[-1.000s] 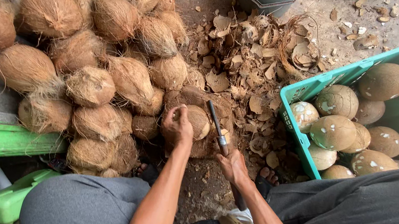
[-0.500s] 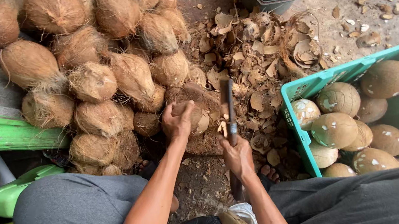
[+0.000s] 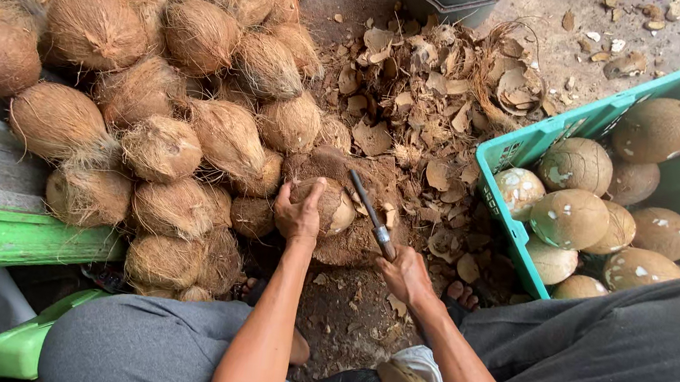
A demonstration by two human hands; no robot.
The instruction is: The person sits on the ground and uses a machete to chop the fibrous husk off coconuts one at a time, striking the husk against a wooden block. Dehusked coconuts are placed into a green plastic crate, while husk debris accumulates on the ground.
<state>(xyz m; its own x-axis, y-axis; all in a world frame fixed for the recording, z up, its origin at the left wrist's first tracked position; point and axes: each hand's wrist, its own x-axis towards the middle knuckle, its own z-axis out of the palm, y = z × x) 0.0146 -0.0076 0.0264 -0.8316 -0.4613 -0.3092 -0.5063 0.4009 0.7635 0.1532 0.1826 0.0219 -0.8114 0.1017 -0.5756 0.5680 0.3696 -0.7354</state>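
While the left hand (image 3: pixel 298 212) clamps the coconut (image 3: pixel 327 205), the right hand (image 3: pixel 405 273) grips the knife (image 3: pixel 372 215). A glancing blade could cut those fingers

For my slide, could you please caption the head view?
Left hand steadies a coconut while right hand holds a knife against it.

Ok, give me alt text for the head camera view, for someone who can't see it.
Left hand steadies a brown fibrous coconut while the right hand holds a dark-bladed knife against it. Husked coconuts pile left; a green plastic crate of peeled ones sits right.
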